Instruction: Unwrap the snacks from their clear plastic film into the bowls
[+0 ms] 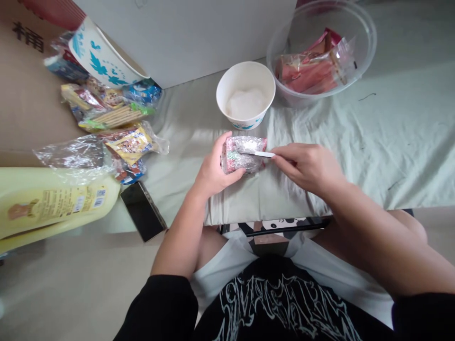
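Note:
A small package [234, 158] in shiny clear plastic, with red and green showing on it, lies on the cloth. My left hand [215, 168] is closed around its left side, thumb along the near edge and fingers at the far edge. Between the thumb and fingers of my right hand [305, 166] is a slim white-handled knife [263, 154]. Its narrow grey blade points left and lies over the top of the package; whether it cuts in I cannot tell. Just beyond the package stands a white paper tub [246, 94] with something white inside.
A clear plastic bowl [366, 52] holding red packets stands at the back right. On the left are several wrapped snacks [117, 116], a tipped paper tub [103, 59], a yellow bottle [64, 203] and a phone [143, 211]. The pale green cloth [401, 156] is wrinkled.

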{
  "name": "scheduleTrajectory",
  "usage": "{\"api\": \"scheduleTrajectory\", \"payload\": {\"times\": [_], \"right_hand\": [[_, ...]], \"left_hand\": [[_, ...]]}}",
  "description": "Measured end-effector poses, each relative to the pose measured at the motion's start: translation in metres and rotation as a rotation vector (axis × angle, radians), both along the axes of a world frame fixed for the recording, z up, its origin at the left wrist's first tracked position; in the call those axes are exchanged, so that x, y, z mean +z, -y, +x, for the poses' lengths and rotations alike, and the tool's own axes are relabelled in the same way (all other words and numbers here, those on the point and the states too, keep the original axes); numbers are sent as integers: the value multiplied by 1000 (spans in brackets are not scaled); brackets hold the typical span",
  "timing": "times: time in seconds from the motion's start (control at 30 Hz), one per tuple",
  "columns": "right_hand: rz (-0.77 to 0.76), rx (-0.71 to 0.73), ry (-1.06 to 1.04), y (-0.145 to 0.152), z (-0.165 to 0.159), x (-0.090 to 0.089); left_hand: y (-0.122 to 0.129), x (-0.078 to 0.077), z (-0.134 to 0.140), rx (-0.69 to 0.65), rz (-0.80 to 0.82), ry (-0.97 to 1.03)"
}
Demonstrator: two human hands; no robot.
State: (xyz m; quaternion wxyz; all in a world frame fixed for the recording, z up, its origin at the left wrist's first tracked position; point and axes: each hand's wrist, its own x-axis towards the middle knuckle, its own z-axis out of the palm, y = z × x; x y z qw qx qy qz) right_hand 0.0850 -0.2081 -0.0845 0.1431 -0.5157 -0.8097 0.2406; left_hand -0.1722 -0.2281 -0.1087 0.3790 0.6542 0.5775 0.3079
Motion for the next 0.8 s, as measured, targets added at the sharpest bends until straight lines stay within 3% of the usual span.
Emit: {"api": "scheduleTrajectory", "payload": {"times": [0.13,0.27,0.47,0.6,0.67,0.8], "right_hand": [[-24,-31,98,-7,41,3],[-20,-37,40,-14,65,2],[140,-131,78,-23,57,-12],[320,-186,86,-24,50,-23],[361,-152,22,-20,42,-22],[322,116,-196,-9,19,-13]], "left_hand": [[-1,-7,-6,-30,36,-46],[0,-14,-11,-81,144,-127],[-2,-18,-8,2,428,-305],[-1,-10,1,33,565,-341],[3,-2,9,-15,605,-320],[14,9,25,-316,617,-246]]}}
